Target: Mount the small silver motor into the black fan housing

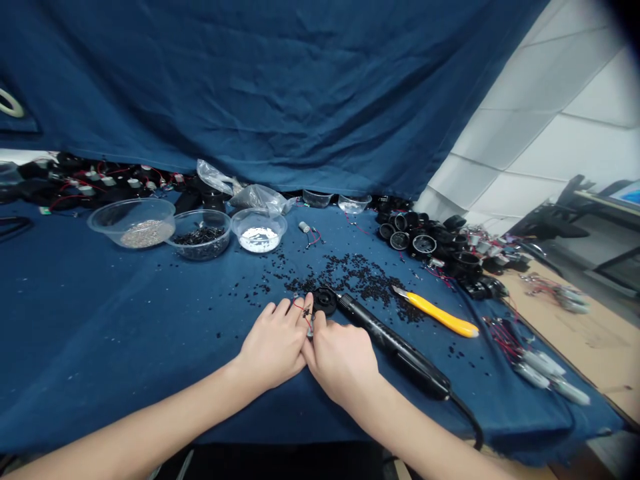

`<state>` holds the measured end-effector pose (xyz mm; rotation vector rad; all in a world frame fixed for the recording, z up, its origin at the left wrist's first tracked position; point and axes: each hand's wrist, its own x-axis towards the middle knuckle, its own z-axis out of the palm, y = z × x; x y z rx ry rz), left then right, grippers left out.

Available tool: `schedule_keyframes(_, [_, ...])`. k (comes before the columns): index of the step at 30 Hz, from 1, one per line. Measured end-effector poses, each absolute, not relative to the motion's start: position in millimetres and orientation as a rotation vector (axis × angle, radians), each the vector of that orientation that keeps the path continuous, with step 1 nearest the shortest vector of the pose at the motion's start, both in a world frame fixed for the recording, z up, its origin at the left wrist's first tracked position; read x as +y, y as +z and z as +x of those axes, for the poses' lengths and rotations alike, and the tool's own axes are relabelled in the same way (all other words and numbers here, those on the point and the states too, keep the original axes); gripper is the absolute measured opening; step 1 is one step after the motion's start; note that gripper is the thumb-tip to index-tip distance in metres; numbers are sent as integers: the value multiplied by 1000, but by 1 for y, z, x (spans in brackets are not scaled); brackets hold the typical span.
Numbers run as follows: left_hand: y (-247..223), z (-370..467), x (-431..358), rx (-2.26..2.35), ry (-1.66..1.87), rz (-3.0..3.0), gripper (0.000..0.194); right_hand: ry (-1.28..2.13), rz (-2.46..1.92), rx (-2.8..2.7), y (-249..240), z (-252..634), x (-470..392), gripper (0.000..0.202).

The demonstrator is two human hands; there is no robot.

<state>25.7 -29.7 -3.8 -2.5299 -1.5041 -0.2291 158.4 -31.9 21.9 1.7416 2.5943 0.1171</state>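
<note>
Low in the middle of the view, my left hand and my right hand meet over the blue cloth. Both are closed around a small part with thin red wires, mostly hidden by the fingers. Just beyond the fingertips lies a round black plastic piece. The tip of a black electric screwdriver rests beside that piece, and its body slants down to the right, past my right hand. A yellow utility knife lies further right.
Clear bowls of small parts stand at the back left. Tiny black pieces are scattered beyond my hands. Black round housings and wired motors lie to the right. A blue curtain hangs behind.
</note>
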Motion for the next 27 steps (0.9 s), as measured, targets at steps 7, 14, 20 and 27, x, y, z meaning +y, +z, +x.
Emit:
schedule_keyframes(7, [-4, 26, -30, -1513, -264, -2517, 60, 218, 1558, 2651, 23, 159, -29, 20])
schedule_keyframes(14, [-8, 25, -25, -1520, -272, -2513, 45, 251, 1557, 2631, 17, 159, -24, 25])
schedule_keyframes(20, [-15, 22, -24, -1560, -274, -2496, 49, 172, 1552, 2618, 19, 157, -19, 32])
schedule_keyframes(27, [-19, 23, -26, -1567, -289, -2489, 47, 173, 1552, 2600, 14, 159, -19, 33])
